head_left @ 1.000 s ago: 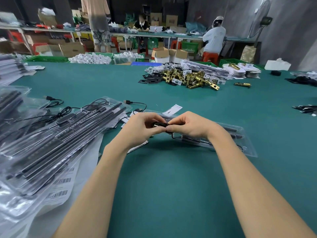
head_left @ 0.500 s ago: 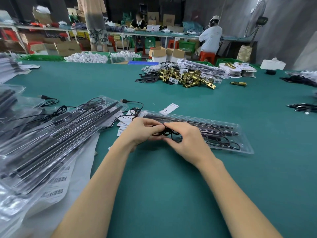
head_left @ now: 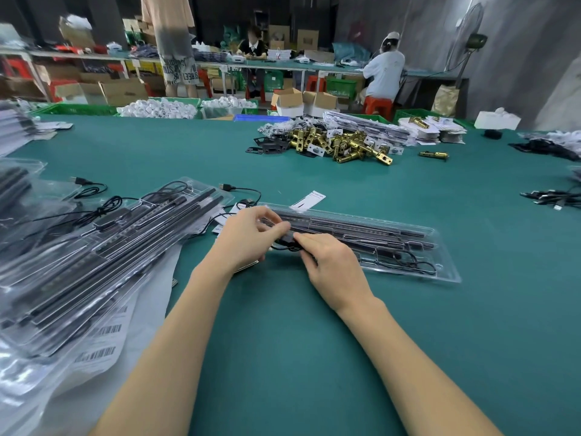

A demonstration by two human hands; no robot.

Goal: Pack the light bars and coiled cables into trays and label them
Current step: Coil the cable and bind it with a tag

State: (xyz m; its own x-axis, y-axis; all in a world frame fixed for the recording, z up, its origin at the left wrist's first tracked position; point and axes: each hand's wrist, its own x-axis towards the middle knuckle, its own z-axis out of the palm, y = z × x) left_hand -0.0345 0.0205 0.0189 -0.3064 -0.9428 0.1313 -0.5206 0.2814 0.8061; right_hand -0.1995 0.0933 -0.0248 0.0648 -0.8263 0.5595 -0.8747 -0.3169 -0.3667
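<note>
Centre of the frame: your left hand (head_left: 248,237) and right hand (head_left: 330,262) meet at the near left end of the clear tray (head_left: 440,262), both pinching the same small black cable (head_left: 287,243), fingers curled around it. Light bars (head_left: 361,229) already lie along the tray, with another coiled lead in its right end. Careful here: let go too early and the coil could spring loose out of its pocket, or snag the cable lying just behind your left hand.
</note>
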